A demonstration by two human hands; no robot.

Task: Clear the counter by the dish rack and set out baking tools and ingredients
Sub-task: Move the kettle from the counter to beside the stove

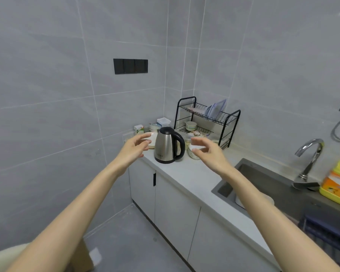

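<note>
A steel kettle with a black lid and handle stands on the pale counter in front of the black dish rack. My left hand hovers just left of the kettle, fingers spread and empty. To the kettle's right, my right hand is held out with loosely curved fingers, also empty. Neither hand touches the kettle. Behind my left hand lies a plate. A tilted bowl sits partly hidden behind my right hand. A small carton and stacked bowls stand against the wall.
A sink with a chrome tap lies to the right, beside a yellow detergent jug. The rack holds bowls and flat lids. White cabinets run under the counter. A black switch panel is on the wall.
</note>
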